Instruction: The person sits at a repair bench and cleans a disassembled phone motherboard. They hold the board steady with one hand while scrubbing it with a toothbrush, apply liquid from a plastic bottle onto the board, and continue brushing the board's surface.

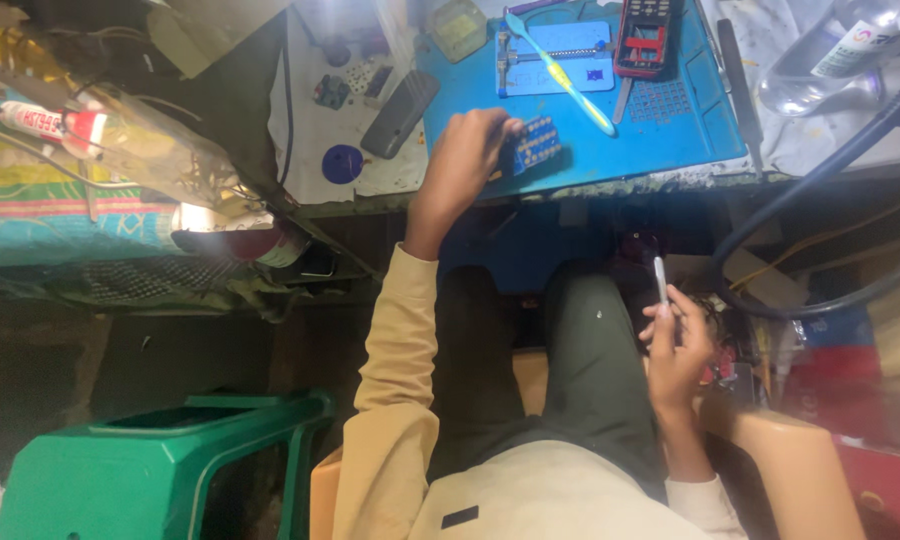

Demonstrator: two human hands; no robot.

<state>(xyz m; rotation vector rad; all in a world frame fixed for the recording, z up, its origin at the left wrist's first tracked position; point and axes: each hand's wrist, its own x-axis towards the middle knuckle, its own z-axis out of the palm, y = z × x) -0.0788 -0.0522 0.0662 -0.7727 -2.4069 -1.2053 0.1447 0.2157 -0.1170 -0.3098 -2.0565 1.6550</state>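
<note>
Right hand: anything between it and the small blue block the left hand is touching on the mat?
Yes. The right hand, holding a thin white tool, sits low beside the knee, under the bench edge. That edge lies between it and the blue block under the left hand.

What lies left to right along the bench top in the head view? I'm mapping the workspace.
Glue tube → blue disc → grey phone → left hand → toothbrush → red meter → clear bottle.
</note>
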